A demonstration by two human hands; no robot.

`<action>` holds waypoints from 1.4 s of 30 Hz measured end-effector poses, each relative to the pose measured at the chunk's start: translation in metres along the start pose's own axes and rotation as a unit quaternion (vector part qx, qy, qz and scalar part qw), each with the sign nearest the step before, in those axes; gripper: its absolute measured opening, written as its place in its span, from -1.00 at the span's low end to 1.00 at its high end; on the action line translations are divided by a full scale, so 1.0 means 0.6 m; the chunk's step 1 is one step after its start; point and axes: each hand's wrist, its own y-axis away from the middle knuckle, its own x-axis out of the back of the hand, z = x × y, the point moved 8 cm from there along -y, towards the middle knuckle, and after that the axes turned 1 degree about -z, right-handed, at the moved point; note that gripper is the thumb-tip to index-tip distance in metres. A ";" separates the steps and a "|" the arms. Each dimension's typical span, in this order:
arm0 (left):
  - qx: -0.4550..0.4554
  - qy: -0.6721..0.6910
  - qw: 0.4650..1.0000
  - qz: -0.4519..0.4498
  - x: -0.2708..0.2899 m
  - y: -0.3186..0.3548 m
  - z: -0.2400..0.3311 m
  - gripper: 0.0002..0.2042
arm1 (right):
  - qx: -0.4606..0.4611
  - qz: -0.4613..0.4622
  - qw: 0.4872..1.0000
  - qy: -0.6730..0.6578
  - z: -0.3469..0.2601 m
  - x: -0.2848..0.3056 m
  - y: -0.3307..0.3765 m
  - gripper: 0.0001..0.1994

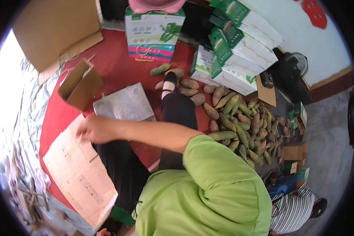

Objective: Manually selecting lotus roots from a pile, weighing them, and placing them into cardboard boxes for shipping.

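Observation:
My right hand [96, 129] reaches left across my body, over the upper edge of a flat cardboard sheet [76, 169]. Its fingers are bent downward and smeared by motion, so a grip on the sheet cannot be made out. The sheet is pale brown with faint printing and slants down beside my left leg. Of my left hand [103, 232], only a few fingertips show at the lower edge, close to the sheet's bottom end; the rest is out of view. A flat silver-grey slab [124, 102] lies beyond my right hand.
A small open cardboard box [80, 84] stands tilted at the far left. Long green vegetables and brown tubers [244, 122] are heaped on the right. White-and-green cartons [240, 51] are stacked behind them. Another person [293, 208] in a striped top crouches at lower right.

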 end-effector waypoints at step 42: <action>-0.334 -0.035 0.939 -0.072 -0.107 -0.546 0.645 -0.87 | -0.347 0.584 0.703 0.209 0.253 1.171 0.327 -0.39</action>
